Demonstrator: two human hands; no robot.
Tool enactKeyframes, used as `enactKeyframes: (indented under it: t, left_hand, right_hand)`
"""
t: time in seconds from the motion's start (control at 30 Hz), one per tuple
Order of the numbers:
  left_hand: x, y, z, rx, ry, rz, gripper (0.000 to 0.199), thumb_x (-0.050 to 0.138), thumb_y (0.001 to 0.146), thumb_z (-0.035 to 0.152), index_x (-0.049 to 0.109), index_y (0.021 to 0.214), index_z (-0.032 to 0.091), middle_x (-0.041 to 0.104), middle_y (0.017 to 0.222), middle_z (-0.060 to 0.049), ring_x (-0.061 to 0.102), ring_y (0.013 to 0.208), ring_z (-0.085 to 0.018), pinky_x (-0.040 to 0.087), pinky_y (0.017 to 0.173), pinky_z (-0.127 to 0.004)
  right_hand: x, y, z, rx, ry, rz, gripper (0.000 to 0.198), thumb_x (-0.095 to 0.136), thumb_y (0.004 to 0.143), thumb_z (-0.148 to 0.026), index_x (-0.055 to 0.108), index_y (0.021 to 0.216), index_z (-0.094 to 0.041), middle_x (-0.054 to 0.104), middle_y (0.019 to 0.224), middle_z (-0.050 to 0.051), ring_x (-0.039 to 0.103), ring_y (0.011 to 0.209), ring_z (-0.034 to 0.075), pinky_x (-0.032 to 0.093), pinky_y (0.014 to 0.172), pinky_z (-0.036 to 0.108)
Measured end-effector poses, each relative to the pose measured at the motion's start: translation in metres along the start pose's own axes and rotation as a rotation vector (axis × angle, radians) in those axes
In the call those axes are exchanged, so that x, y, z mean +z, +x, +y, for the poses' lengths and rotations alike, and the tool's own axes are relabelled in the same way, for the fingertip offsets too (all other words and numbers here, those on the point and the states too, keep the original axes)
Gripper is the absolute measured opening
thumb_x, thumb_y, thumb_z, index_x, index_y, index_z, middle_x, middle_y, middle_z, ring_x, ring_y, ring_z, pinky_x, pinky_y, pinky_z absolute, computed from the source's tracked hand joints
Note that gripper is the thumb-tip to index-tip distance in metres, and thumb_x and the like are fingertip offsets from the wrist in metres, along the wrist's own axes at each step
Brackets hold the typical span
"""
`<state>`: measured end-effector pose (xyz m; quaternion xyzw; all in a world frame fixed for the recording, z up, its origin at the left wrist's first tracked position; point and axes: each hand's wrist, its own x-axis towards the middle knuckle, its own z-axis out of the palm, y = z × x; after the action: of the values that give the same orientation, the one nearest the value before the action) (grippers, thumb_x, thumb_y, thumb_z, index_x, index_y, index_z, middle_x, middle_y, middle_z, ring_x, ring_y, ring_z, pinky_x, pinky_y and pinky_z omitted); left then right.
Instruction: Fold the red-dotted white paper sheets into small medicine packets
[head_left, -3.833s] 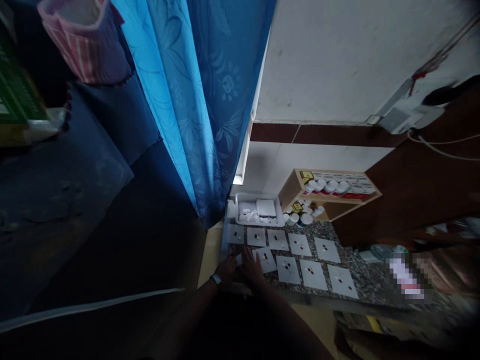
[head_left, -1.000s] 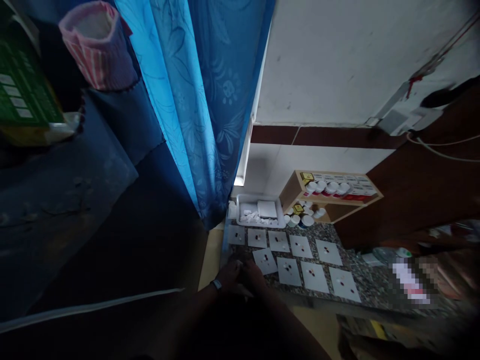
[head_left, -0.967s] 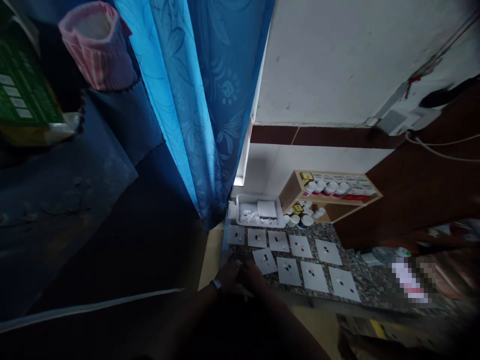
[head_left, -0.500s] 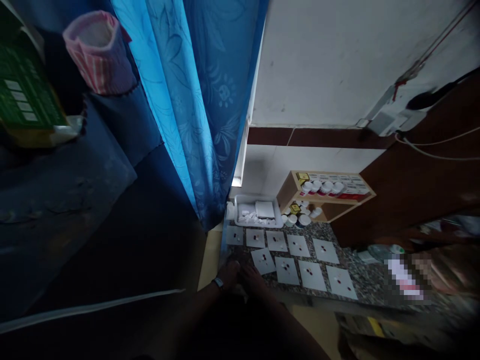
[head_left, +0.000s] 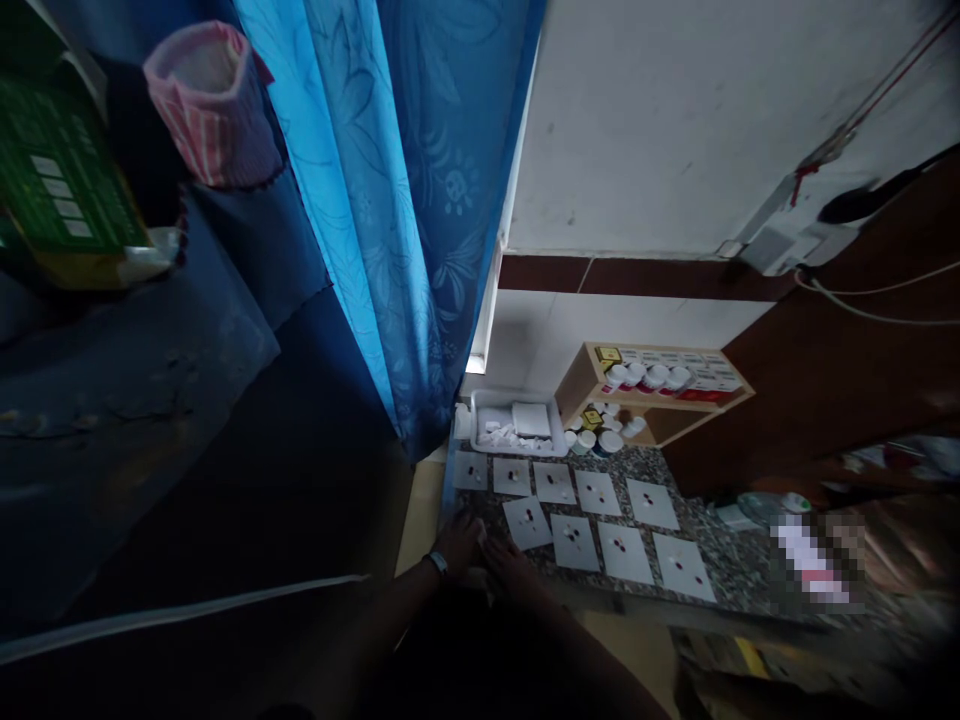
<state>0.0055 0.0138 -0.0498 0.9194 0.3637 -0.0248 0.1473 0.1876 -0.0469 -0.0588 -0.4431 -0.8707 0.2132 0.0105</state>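
At the near left end of the granite counter (head_left: 739, 560), my left hand (head_left: 457, 543) and my right hand (head_left: 506, 562) meet, fingers bent inward. Between them is a small piece of white paper (head_left: 481, 534), pinched by both hands; shadow hides most of it. My left wrist wears a watch or band. Just beyond my right hand lies a tilted square paper (head_left: 517, 520) with a few dark and pale pills. Several more square papers (head_left: 630, 562), each bearing a few pills, are laid out in two rows.
A white tray (head_left: 559, 432) of small white packets stands against the wall. Beside it, a wooden shelf (head_left: 654, 404) holds boxes and white-capped bottles (head_left: 607, 442). A blue curtain (head_left: 442, 290) hangs at left. A plastic bottle (head_left: 765, 508) lies toward the right.
My hands have shifted slightly, and more of the white paper shows between the fingers. The view has moved a little; the laid-out papers and pills stay where they were.
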Motion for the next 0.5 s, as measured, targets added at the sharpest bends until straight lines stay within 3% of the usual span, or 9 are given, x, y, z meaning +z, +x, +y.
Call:
enactKeyframes:
  t: [0.1, 0.2, 0.33, 0.5]
  left_hand:
    - [0.002, -0.001, -0.004, -0.013, -0.012, -0.018, 0.044, 0.041, 0.087, 0.028, 0.039, 0.13, 0.019, 0.042, 0.132, -0.011, 0.03, 0.125, -0.028, 0.029, 0.098, -0.046]
    - [0.003, -0.002, -0.01, 0.027, -0.036, -0.046, 0.048, 0.043, 0.086, 0.03, 0.035, 0.132, 0.019, 0.04, 0.135, -0.01, 0.03, 0.126, -0.027, 0.029, 0.099, -0.044]
    - [-0.001, 0.0, -0.016, 0.094, -0.046, -0.054, 0.049, 0.043, 0.086, 0.026, 0.034, 0.133, 0.017, 0.039, 0.136, -0.009, 0.027, 0.128, -0.026, 0.025, 0.101, -0.044]
    - [-0.009, 0.002, -0.018, 0.132, -0.069, -0.045, 0.048, 0.043, 0.085, 0.025, 0.037, 0.131, 0.016, 0.041, 0.135, -0.01, 0.027, 0.128, -0.025, 0.022, 0.102, -0.044]
  right_hand:
    - [-0.001, -0.006, 0.001, -0.033, 0.001, 0.001, 0.055, 0.039, 0.081, -0.025, 0.033, 0.135, -0.016, 0.039, 0.137, 0.013, 0.032, 0.127, 0.025, 0.023, 0.104, 0.048]
    - [-0.004, -0.006, 0.005, -0.031, 0.015, 0.005, 0.05, 0.041, 0.081, -0.02, 0.04, 0.131, -0.02, 0.047, 0.131, 0.01, 0.038, 0.122, 0.023, 0.028, 0.101, 0.043]
    - [-0.014, 0.012, 0.011, 0.023, -0.03, 0.042, 0.033, 0.048, 0.081, -0.017, 0.059, 0.112, -0.022, 0.059, 0.114, 0.008, 0.048, 0.108, 0.023, 0.038, 0.09, 0.038]
    - [-0.021, 0.036, 0.014, -0.05, -0.124, 0.058, 0.028, 0.052, 0.079, -0.013, 0.061, 0.105, -0.02, 0.061, 0.107, 0.009, 0.052, 0.098, 0.022, 0.042, 0.081, 0.036]
